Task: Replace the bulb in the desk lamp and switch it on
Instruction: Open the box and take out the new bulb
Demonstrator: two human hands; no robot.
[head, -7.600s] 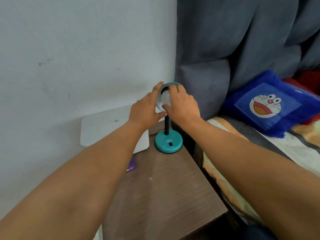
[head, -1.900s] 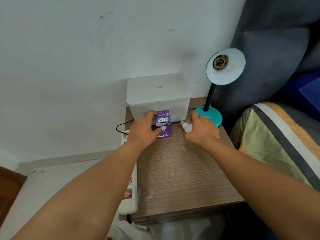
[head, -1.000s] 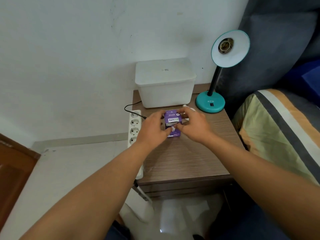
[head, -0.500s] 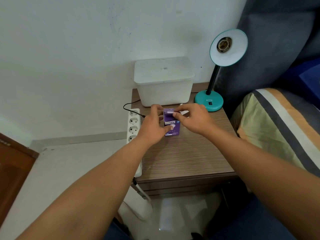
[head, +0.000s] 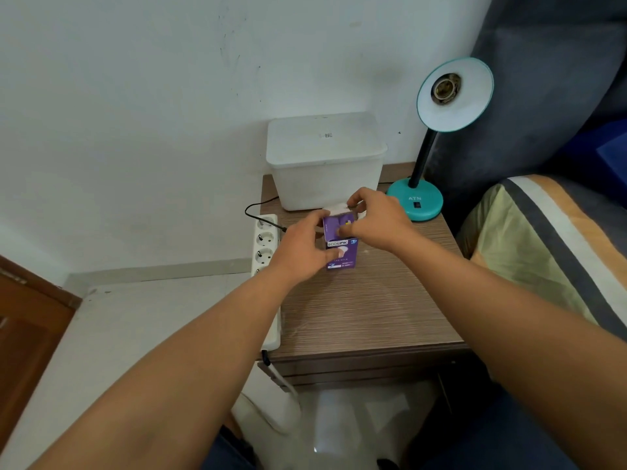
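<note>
A small purple bulb box (head: 342, 252) stands upright on the wooden bedside table (head: 366, 313). My left hand (head: 302, 249) grips its left side. My right hand (head: 380, 222) pinches the white top flap, which is lifted open. The teal desk lamp (head: 415, 200) stands at the table's back right; its shade (head: 456, 95) faces me with a bare, bulbless socket (head: 445, 88). A black switch sits on the lamp's base. The old bulb is hidden behind my right hand.
A white lidded plastic box (head: 325, 161) stands against the wall behind the purple box. A white power strip (head: 266, 245) with a black cable lies along the table's left edge. A bed with a striped cover (head: 549, 245) borders the table on the right.
My right hand laid the removed bulb on the table. Both hands took the purple box, stood it upright, and my right fingers have lifted its top flap open.
</note>
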